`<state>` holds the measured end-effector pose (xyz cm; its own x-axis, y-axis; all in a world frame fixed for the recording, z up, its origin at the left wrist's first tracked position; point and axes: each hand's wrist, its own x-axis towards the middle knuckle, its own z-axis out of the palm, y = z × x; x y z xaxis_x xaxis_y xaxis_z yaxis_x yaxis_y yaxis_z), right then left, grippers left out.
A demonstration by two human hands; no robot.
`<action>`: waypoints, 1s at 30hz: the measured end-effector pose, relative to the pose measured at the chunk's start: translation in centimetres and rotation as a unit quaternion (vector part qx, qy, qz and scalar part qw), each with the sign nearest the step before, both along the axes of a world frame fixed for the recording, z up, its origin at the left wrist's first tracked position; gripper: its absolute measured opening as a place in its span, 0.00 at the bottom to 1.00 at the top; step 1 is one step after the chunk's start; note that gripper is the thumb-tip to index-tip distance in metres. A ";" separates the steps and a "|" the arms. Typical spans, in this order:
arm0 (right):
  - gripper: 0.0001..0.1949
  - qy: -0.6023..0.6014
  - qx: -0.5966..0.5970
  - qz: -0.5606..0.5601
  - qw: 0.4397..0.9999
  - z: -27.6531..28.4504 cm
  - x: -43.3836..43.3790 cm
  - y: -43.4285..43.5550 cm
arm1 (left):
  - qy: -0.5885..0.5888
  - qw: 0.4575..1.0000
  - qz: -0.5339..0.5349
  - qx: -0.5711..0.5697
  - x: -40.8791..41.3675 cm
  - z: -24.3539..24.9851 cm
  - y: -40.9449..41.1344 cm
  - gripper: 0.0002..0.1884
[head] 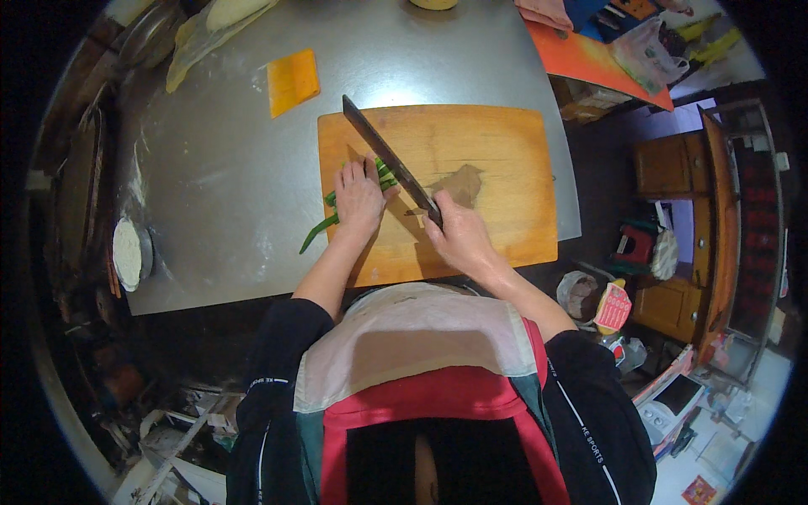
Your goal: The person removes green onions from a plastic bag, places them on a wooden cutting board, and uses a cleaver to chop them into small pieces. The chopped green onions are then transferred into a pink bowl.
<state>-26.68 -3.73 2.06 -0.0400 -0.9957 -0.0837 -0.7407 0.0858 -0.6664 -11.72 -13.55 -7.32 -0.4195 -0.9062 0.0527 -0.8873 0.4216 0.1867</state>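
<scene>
A wooden cutting board lies at the near edge of a metal-topped table. On its left part, my left hand presses down on a bunch of green stalks, fingers bent over them. Longer green ends stick out past the board's left edge. My right hand grips the handle of a large kitchen knife, whose blade points away to the upper left, just right of the stalks. Whether the edge touches them cannot be told. Shadows of hands and knife fall on the board.
An orange dough scraper lies beyond the board. A bowl of white flour stands at the table's left edge. A plastic bag with pale dough is at the far left, and an orange-red side table at the far right.
</scene>
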 end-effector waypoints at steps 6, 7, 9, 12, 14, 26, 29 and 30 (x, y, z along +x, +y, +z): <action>0.10 0.013 0.018 -0.002 1.000 -1.8 0.3 -0.3 | 0.062 0.997 -0.004 0.043 0.6 0.0 0.2 0.42; 0.11 0.010 0.015 0.001 1.000 -1.9 0.3 -0.3 | 0.102 0.994 -0.004 0.032 0.9 -0.4 0.4 0.43; 0.11 0.006 0.008 0.005 1.000 -2.2 0.3 -0.3 | 0.183 0.983 -0.015 0.031 1.3 -0.6 0.6 0.41; 0.11 0.011 0.030 0.003 0.999 -2.2 0.5 -0.3 | 0.267 0.962 -0.043 0.041 1.8 -0.1 0.6 0.36; 0.10 0.001 0.039 0.002 0.999 -1.9 0.5 -0.4 | 0.293 0.953 -0.061 0.051 2.1 0.0 0.3 0.29; 0.11 -0.002 0.033 -0.047 0.998 -1.0 -1.4 -2.0 | 0.325 0.942 -0.083 0.020 1.9 -1.3 -0.3 0.11; 0.10 0.021 0.036 -0.041 0.998 -1.2 -1.9 -2.6 | 0.306 0.946 -0.098 0.051 2.3 -0.9 -0.6 0.13; 0.10 0.025 0.040 -0.038 0.998 -1.2 -2.1 -2.6 | 0.304 0.945 -0.106 0.061 2.3 0.0 -0.7 0.14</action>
<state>-28.75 -6.33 0.81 -0.1211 -0.9799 -0.1586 -0.7627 0.1941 -0.6169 -9.38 -14.20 -7.33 -0.5180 -0.8203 0.2426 -0.4977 0.5197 0.6944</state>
